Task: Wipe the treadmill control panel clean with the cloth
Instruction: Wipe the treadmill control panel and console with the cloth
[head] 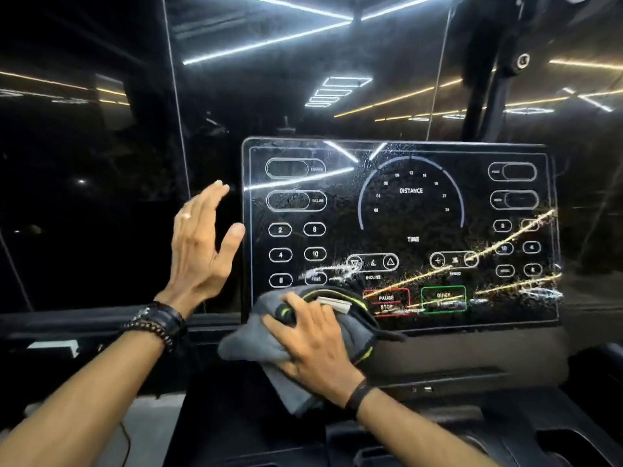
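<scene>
The treadmill control panel (401, 230) is a glossy black screen with white button outlines, a DISTANCE dial and red PAUSE/STOP and green QUICK START boxes. Wet streaks and droplets shine along its lower part and top middle. My right hand (313, 342) presses a grey cloth (256, 348) with yellow-green trim against the panel's lower left corner, fingers spread flat over it. My left hand (199, 244) is raised just off the panel's left edge, fingers straight, holding nothing.
Dark glass behind the panel mirrors ceiling light strips. Below the panel lies the black console ledge (472, 352) with recessed trays (556, 439) at the lower right. A black upright post (495, 69) rises at the upper right.
</scene>
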{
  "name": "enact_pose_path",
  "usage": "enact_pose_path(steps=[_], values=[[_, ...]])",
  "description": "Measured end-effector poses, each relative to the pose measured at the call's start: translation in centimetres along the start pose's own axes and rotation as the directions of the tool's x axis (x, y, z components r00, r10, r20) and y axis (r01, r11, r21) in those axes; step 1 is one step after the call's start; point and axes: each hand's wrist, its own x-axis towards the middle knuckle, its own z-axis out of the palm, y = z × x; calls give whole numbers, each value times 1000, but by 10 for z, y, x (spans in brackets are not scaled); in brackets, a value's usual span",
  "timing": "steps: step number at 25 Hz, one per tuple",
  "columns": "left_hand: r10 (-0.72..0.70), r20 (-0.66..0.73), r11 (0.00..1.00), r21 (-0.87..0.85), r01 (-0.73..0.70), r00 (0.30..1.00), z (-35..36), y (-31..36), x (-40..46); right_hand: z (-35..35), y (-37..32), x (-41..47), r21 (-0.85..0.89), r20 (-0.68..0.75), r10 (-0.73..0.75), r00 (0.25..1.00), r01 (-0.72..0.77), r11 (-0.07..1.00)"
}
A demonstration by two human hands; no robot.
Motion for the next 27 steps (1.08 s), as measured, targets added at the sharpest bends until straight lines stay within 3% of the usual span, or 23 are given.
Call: enact_pose_path(steps=[3,7,10,12,14,17,20,22,27], values=[[61,17,996,61,-62,998,-15,4,7,-21,37,-8,1,-27,-38,999,38,999],[115,1,988,107,-114,993,-18,9,10,-2,14,69,30,-158,260,953,-258,966],[158,25,984,84,-159,987,-5,22,16,15,-27,63,14,-83,101,991,-101,995],[197,66,975,88,-202,978,5,32,21,13,-20,26,20,-36,-12,999,12,1000],[249,121,954,142,-265,961,15,38,21,-1,10,-7,24,-58,7,998,-6,1000],[281,188,926,205,-317,941,31,43,17,-27,63,-16,-42,-193,243,951,-255,966],[253,225,922,239,-305,941,59,52,10,-34,87,34,-38,-352,518,780,-565,824],[226,243,930,236,-284,943,75,53,3,-28,76,57,-12,-397,561,726,-616,788],[255,345,861,345,-374,903,85,48,-7,-43,96,-31,-129,-287,382,878,-431,893]])
